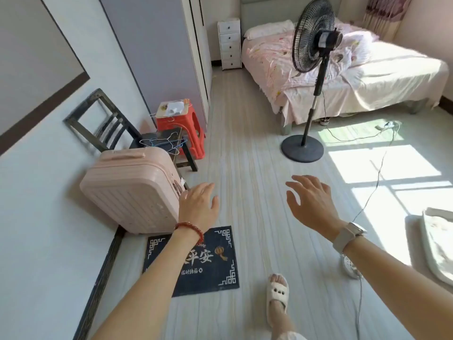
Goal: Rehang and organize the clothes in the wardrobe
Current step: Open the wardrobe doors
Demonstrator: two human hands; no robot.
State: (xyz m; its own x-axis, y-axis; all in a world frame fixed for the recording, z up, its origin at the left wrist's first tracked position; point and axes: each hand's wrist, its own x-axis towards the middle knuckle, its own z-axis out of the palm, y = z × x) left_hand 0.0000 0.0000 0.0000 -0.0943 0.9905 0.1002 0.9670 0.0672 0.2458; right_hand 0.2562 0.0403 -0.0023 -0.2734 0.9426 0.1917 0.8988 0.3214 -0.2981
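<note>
Both my hands are stretched out in front of me above the floor and hold nothing. My left hand (199, 204), with a red bead bracelet at the wrist, hovers next to the pink suitcase. My right hand (311, 202), with a watch on the wrist, has its fingers spread and relaxed. The wardrobe (157, 50) stands along the left wall with its grey and white doors closed. A few wire hangers (163, 142) lie on the seat of a dark chair (107, 123) near it. I see no clothes in either hand.
A pink suitcase (132, 187) stands by the left wall, a red stool (182, 130) beyond the chair. A standing fan (310, 77) with a trailing cord, a bed (343, 74), a white drawer unit (229, 42) and a dark doormat (208, 261) lie ahead.
</note>
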